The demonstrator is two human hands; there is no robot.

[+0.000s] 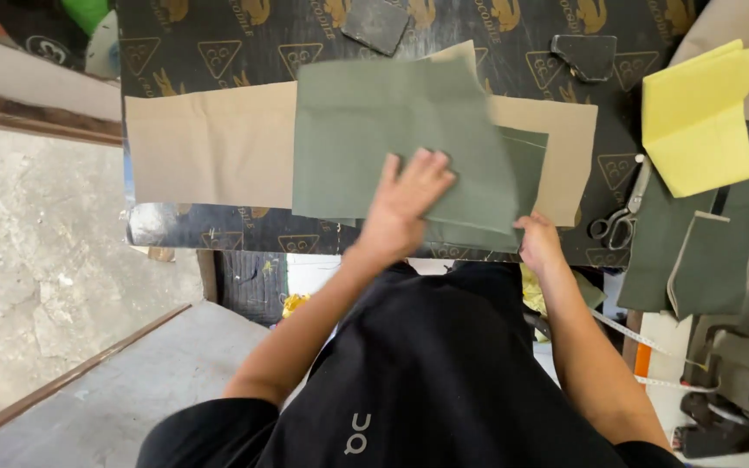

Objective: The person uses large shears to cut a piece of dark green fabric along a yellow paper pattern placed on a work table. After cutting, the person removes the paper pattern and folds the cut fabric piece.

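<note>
Left hand lies flat, fingers spread, on the green cloth; right hand pinches its lower edge over tan paper.

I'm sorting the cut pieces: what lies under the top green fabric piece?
Under the green fabric piece lie a tan paper pattern and a second green piece. The left hand presses on top. Anything further beneath is covered.
</note>
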